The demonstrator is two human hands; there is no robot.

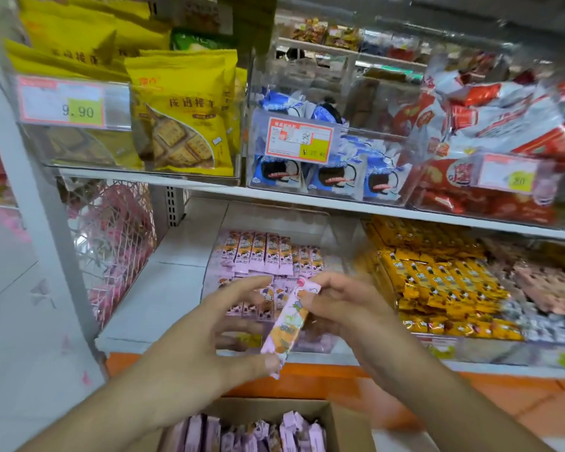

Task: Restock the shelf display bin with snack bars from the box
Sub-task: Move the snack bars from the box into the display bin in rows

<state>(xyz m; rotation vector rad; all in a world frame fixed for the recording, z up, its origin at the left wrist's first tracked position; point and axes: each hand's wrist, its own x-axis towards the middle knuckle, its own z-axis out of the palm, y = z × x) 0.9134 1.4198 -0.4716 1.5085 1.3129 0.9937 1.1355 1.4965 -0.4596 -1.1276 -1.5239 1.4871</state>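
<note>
Below your hands sits the cardboard box (336, 422); your left hand (209, 327) and right hand (349, 308) both pinch one pink snack bar (289, 321).

display bin (216, 252) open-topped, upper shelf (307, 195) overhanging it, yellow bars (437, 282) crowding right

Single head-worn wide-angle view, no second view to share scene. Looks forward and slightly down at store shelving from close range. Both forearms enter from bottom edge, left hand (209, 324) and right hand (343, 308) meeting near frame centre. Open cardboard box (343, 422) cut by bottom edge, directly below camera. Lower shelf display bin (307, 220) mid-frame; upper shelf (209, 185) fills top half. Edges bowed, blurred by lens.
</note>
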